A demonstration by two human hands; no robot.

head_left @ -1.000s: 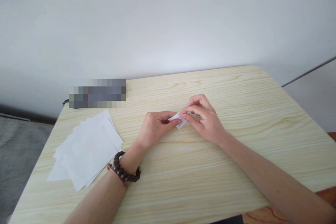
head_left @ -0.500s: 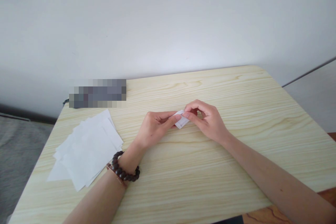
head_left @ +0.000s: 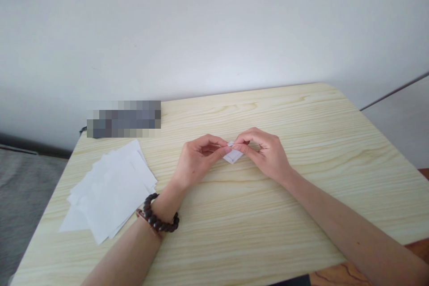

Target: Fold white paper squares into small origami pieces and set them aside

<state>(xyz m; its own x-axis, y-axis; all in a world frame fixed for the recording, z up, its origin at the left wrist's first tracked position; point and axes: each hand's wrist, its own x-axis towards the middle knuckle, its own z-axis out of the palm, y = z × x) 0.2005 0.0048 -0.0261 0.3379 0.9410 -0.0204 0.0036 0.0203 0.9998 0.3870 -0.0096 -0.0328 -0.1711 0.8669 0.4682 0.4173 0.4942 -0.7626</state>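
Observation:
A small folded piece of white paper is held between both hands, over the middle of the table. My left hand pinches its upper left side between thumb and index finger; a dark beaded bracelet circles that wrist. At the paper's upper right, my right hand grips with thumb and forefinger, the two thumb tips close together. The fingers cover part of the paper, so its full shape is hidden. Left of my left hand lies a loose stack of white paper sheets.
The pale wood-grain table reaches back to a white wall. A dark object, pixelated beyond recognition, lies at the table's back left. Part of a black thing shows at the front edge.
My left fingers have shifted up to the paper's top edge, the index finger now more bent. My right hand stays nearly in place, still pinching the folded paper.

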